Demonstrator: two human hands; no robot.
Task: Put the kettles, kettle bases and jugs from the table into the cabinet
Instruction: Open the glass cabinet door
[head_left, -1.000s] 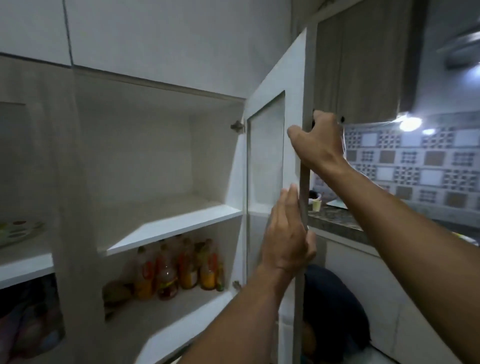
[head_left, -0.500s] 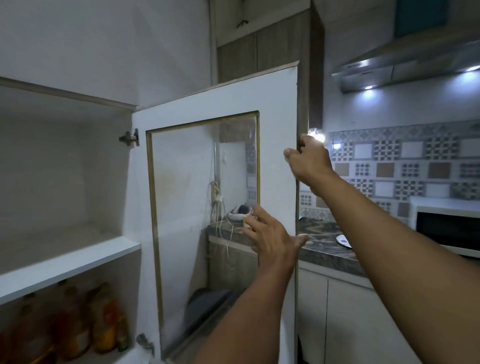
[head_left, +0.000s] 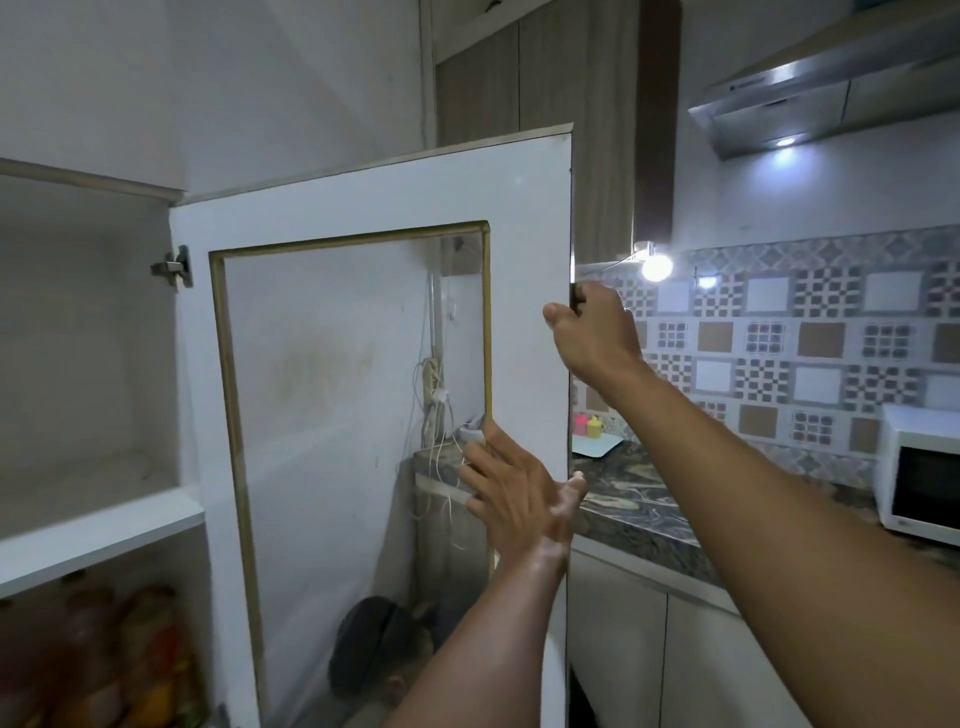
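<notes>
Right hand (head_left: 592, 332) gripping the cabinet door (head_left: 524, 197) edge, left hand (head_left: 514, 493) open flat, upper shelf (head_left: 93, 530) bare, bottles (head_left: 124, 654) underneath.

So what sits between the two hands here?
In the head view, only the white frame of the open cabinet door: the right hand grips its free edge higher up, the left hand lies open by the lower frame. Nothing else lies between them.

Right hand (head_left: 595, 332) grips cabinet door (head_left: 524, 208) edge; left hand (head_left: 514, 493) flat, splayed.
</notes>
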